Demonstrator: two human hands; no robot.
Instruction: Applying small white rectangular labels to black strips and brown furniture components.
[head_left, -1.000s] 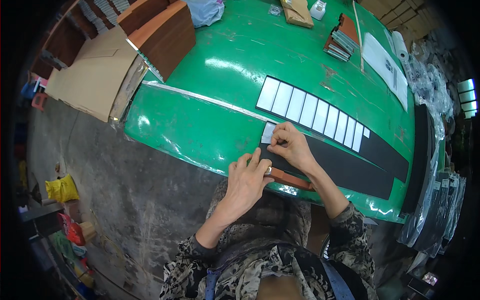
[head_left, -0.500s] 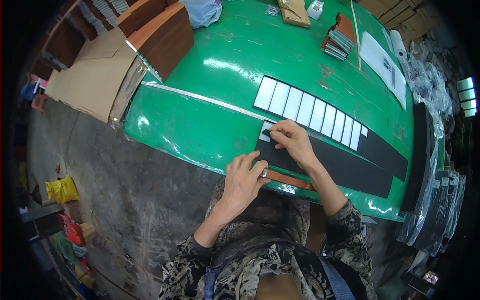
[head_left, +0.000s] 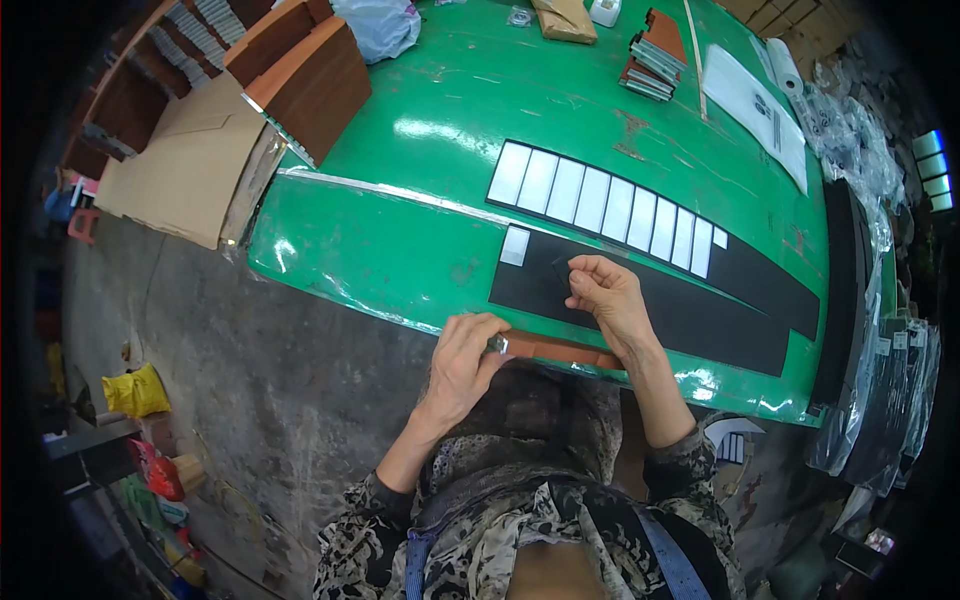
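Note:
A long black panel (head_left: 640, 305) lies along the front of the green table, with one white rectangle (head_left: 514, 246) at its left end. Over that panel, my right hand (head_left: 608, 295) has its thumb and fingertips closed on a small dark piece (head_left: 563, 268). At the table's front edge, my left hand (head_left: 465, 362) curls round the silvery left end of a brown strip (head_left: 560, 349); its fingertips partly hide that end. Just beyond lies a second black panel (head_left: 768, 290), bearing a row of several white rectangles (head_left: 588, 197).
Brown boards (head_left: 310, 95) are stacked on the left beside a cardboard sheet (head_left: 180, 170). A smaller brown stack (head_left: 655, 60) and a white printed sheet (head_left: 755, 115) lie at the far right. Plastic-wrapped dark panels (head_left: 880, 410) stand past the table's right edge.
My right hand has moved right with the dark piece, away from the white rectangle, which now shows uncovered. My left hand stays at the brown strip's end. The view has shifted slightly.

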